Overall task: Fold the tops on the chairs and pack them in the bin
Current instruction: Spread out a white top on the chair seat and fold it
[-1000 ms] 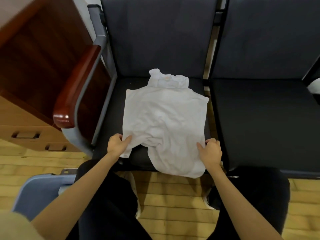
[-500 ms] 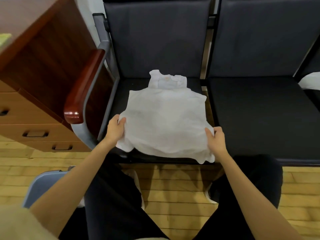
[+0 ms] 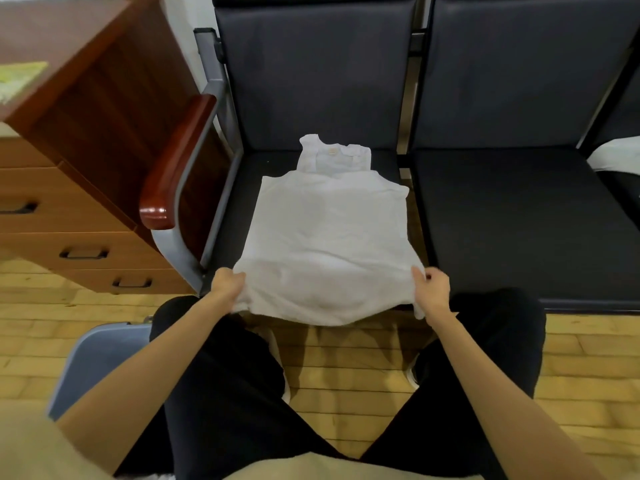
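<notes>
Spread flat at frame centre on dark padded chair seat: white sleeveless cotton top. Hem corners pinched by left hand and right hand, taut, probably smoothing before folding.

The white top lay spread on the dark chair seat, neck toward the backrest. The left hand gripped its near left corner, the right hand its near right corner, hem hanging over the seat's front edge. A blue bin sat down left on the wooden floor.
</notes>
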